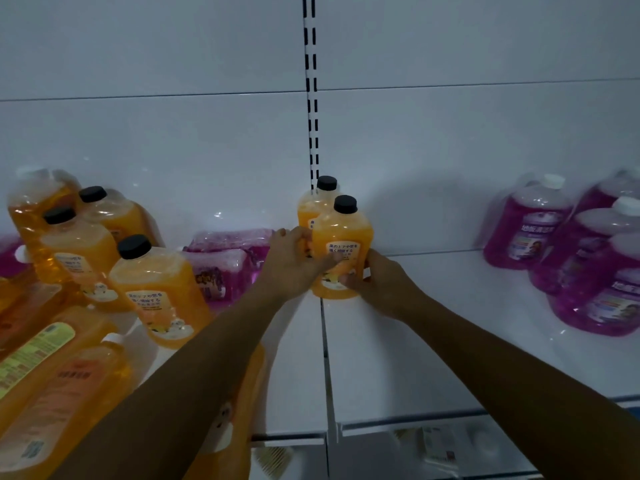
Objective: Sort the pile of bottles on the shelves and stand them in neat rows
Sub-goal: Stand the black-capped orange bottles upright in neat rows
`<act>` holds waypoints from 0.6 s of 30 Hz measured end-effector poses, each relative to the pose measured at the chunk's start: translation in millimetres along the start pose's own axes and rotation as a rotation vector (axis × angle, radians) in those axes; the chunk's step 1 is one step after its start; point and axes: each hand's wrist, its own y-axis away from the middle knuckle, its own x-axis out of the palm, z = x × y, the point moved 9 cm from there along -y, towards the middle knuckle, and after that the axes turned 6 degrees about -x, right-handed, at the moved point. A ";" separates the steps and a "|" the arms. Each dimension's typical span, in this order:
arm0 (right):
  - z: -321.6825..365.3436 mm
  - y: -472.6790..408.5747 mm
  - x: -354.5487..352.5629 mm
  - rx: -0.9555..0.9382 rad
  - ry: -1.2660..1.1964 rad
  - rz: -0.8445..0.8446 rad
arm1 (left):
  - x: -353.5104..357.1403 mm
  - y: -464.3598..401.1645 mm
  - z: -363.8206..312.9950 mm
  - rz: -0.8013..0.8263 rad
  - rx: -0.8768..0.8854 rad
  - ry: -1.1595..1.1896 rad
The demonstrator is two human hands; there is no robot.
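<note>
An orange bottle with a black cap (343,237) stands upright on the white shelf (398,355), near the back panel at the middle. My left hand (294,261) and my right hand (377,278) both grip its lower body, one on each side. Right behind it stands a second orange bottle (313,202), partly hidden. On the left is a jumble of orange bottles (159,292), some upright and some lying flat. Pink bottles (225,268) lie on their sides behind my left forearm.
Several upright pink bottles with white caps (530,226) stand in a group at the right end of the shelf. A slotted upright rail (311,98) runs up the back wall. A seam (325,358) splits the shelf in two. Price-tag strip (433,441) lines the front edge.
</note>
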 end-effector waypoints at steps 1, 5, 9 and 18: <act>3.9 -0.8 1.0 -0.018 -0.032 0.005 | 3.5 -0.4 4.7 0.058 -0.053 0.089; 10.8 -0.7 -1.0 -0.052 -0.118 0.010 | 15.5 -4.3 11.1 0.145 -0.118 0.197; 1.3 -1.5 -10.0 -0.059 -0.077 -0.009 | 29.1 -9.1 11.8 0.162 -0.142 0.188; -21.4 8.5 -22.5 0.113 0.132 -0.225 | 12.4 -0.9 2.6 0.131 -0.056 -0.148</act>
